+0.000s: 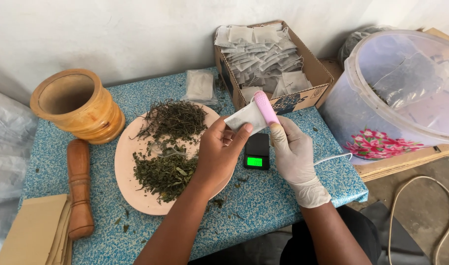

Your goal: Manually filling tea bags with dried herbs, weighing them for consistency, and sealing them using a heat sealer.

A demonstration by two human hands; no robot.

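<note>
The left hand point(219, 152) pinches a small white bag point(246, 118) above the scale point(257, 151). The gloved right hand point(293, 157) grips a pink sealer point(266, 109), apparently clamped along the bag's right edge.

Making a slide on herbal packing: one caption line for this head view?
Left hand holds a small white sachet while the gloved right hand presses a pink sealer on it.
</note>
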